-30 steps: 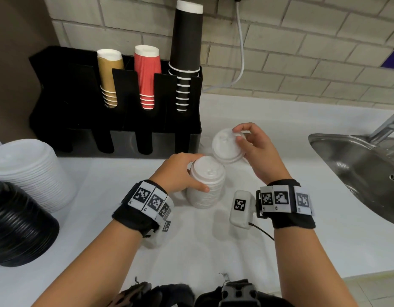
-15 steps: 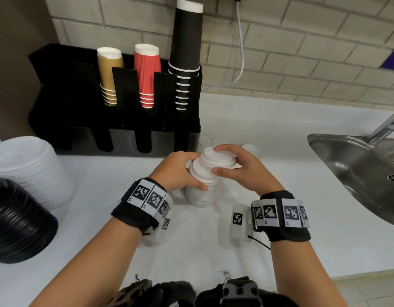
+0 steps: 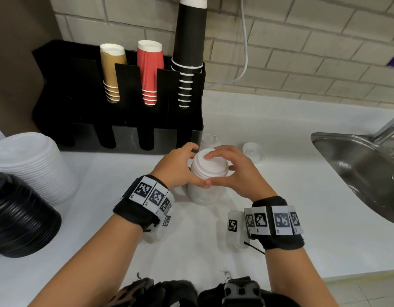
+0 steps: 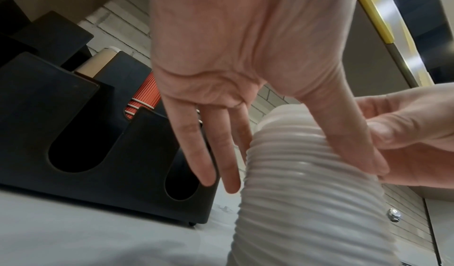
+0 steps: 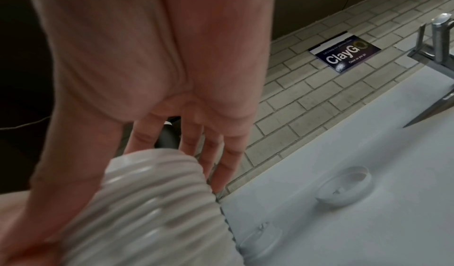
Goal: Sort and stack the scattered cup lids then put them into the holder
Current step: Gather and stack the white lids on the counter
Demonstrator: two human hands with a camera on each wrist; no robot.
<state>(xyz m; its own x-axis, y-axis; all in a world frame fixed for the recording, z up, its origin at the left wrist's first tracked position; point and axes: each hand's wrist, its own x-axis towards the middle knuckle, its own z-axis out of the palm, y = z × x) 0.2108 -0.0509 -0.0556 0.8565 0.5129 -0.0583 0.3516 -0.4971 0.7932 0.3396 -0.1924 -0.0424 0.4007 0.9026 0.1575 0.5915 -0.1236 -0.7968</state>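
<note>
A tall stack of small white lids (image 3: pixel 205 191) stands on the white counter, seen close in the wrist views (image 4: pixel 307 192) (image 5: pixel 152 202). My left hand (image 3: pixel 178 167) holds its upper part from the left, thumb (image 4: pixel 353 140) on the near side and fingers round the back. My right hand (image 3: pixel 233 171) cups the top lid (image 3: pixel 210 162) from the right, index finger on top, thumb on the near side touching my left thumb. Two loose clear lids (image 3: pixel 253 151) (image 3: pixel 209 139) lie behind the stack. The black holder (image 3: pixel 116 120) stands at the back left, its lower slots (image 4: pixel 73 153) dark.
Brown, red and black cup stacks (image 3: pixel 149 69) fill the holder's upper slots. A large white lid stack (image 3: pixel 30 165) and a black lid stack (image 3: pixel 19 220) sit at the left. A steel sink (image 3: pixel 357 169) and tap are at the right. A brick wall is behind.
My right hand carried a white lid from behind the stack onto its top and now cups it there. My left hand stayed on the stack.
</note>
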